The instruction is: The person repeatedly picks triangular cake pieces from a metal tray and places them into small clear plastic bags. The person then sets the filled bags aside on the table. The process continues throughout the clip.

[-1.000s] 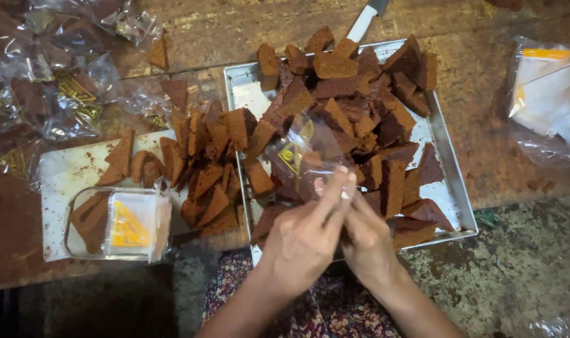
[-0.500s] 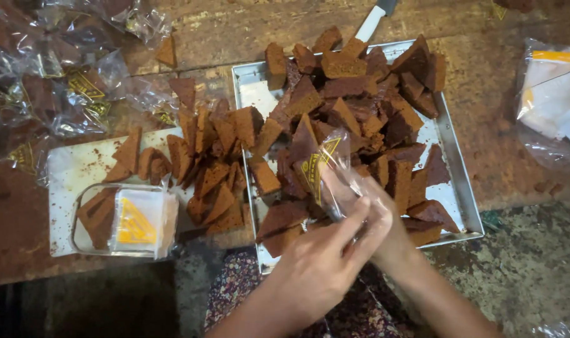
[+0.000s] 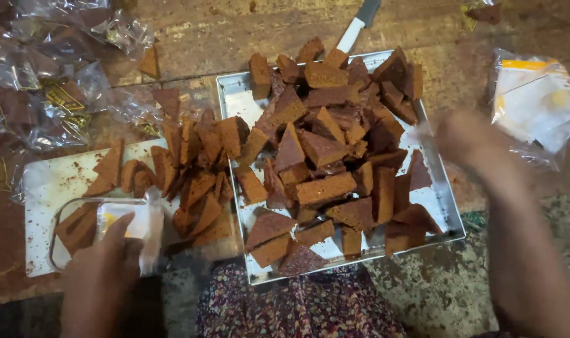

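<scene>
At the far left edge of the wooden bench (image 3: 191,50) lies a heap of clear plastic bags (image 3: 41,94), some with brown wedges sealed inside. Below them, on the near left part of the bench, sits a white cutting board (image 3: 53,184) dusted with crumbs. The left hand (image 3: 100,275) rests at the board's near edge, fingers stretched out flat and loosely spread over a small clear packet (image 3: 119,228) that holds brown slices and a yellow and white label; the fingertips touch the packet, but whether they grip it or only press on it cannot be told. Along the board's right side a pile of loose cake wedges (image 3: 184,169) leans together, reaching up to the rim of a square metal tray (image 3: 444,209) in the middle of the bench. The tray is heaped with bigger brown cake pieces (image 3: 325,150), triangles and blocks stacked at all angles. At the tray's far edge a knife (image 3: 357,28) with a white handle pokes out. Beyond the tray's right rim the right hand (image 3: 476,144) hangs blurred above the bench, so its grasp cannot be told. Just past it, near the right edge, lies a plastic bag of white sheets (image 3: 535,103).
</scene>
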